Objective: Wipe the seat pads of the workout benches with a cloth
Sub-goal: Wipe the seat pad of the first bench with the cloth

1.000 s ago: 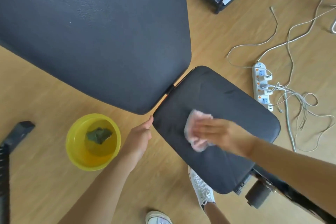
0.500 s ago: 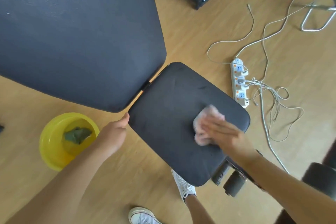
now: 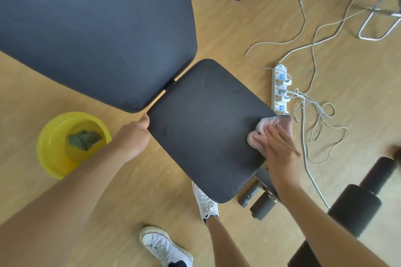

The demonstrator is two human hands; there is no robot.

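Note:
A black seat pad (image 3: 204, 123) of a workout bench fills the middle of the view, with the large black back pad (image 3: 91, 26) above and left of it. My right hand (image 3: 280, 147) presses a pink cloth (image 3: 260, 132) flat against the seat pad's right edge, fingers spread over it. My left hand (image 3: 134, 134) grips the seat pad's left corner, thumb on top.
A yellow basin (image 3: 52, 151) with water and a green cloth (image 3: 84, 138) sits on the wooden floor at left. A white power strip (image 3: 280, 89) with tangled cables lies right of the seat. Black foam rollers (image 3: 355, 208) stand lower right. My white shoes (image 3: 206, 201) are below the seat.
My right hand has slid the pink cloth from the seat's middle to its right edge. My left hand has stayed on the left corner. The view has shifted.

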